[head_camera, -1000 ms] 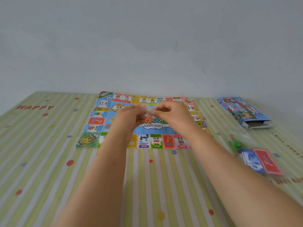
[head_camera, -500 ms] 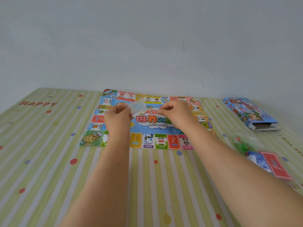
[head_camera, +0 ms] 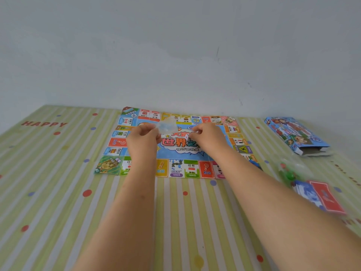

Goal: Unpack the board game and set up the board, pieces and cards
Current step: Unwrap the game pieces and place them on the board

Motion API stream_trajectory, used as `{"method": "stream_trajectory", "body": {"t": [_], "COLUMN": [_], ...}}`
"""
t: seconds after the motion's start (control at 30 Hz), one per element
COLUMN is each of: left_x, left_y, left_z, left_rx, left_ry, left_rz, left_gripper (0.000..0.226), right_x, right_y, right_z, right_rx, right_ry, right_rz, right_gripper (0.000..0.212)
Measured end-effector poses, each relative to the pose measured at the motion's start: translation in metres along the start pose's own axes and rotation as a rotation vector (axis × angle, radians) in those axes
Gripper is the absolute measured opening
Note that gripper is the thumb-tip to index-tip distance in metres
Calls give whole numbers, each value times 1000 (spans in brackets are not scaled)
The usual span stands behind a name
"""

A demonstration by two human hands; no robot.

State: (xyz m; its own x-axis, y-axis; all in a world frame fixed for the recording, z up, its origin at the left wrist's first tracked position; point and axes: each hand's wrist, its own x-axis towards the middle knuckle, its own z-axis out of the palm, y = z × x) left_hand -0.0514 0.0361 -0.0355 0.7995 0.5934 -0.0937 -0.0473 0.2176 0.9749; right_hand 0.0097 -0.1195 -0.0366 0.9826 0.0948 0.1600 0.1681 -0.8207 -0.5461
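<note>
1. Left hand (head_camera: pixel 143 140): the fingers are curled and pinch the small clear bag (head_camera: pixel 166 126) by its lower edge, above the left half of the board. The film looks thin, limp and slippery, and probably very light. Take it by an edge or corner, not the middle.
2. Die (head_camera: pixel 187 136): a small white cube, apparently a die, held above the board centre. It is probably hard, light and quick to roll if dropped. Hold it on two opposite faces.
3. Right hand (head_camera: pixel 208 138): thumb and fingertips are closed in a pinch on the die.
4. Board (head_camera: pixel 176 167): lies unfolded and flat on the striped tablecloth (head_camera: pixel 58 192), beneath both hands. It looks like a thin sheet that would crease, so lift it by two corners.
5. Piece bag (head_camera: pixel 289 171), open box (head_camera: pixel 293 133), cards (head_camera: pixel 322 196): these lie right of the board and neither hand touches them. The cards may fan or slide, so grip the stack by its long edges.
</note>
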Motion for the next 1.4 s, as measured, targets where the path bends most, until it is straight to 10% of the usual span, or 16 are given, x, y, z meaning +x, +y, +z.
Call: {"method": "stream_trajectory", "body": {"t": [0.5,0.83,1.4], "left_x": [-35,-84,-151], "left_y": [26,35,10], "left_z": [14,28,68], "left_rx": [-77,-106,-18], "left_ry": [-240,-482,-416], "left_rz": [-41,-95,-43], "left_gripper": [11,3,14], "right_x": [-50,-84,-136], "right_y": [-24,-3,63], "right_z": [-52,-77,-112], "right_rx": [733,806,998], "right_ry": [55,97,237], "right_rz": [86,111,204], "right_gripper": [29,25,11]}}
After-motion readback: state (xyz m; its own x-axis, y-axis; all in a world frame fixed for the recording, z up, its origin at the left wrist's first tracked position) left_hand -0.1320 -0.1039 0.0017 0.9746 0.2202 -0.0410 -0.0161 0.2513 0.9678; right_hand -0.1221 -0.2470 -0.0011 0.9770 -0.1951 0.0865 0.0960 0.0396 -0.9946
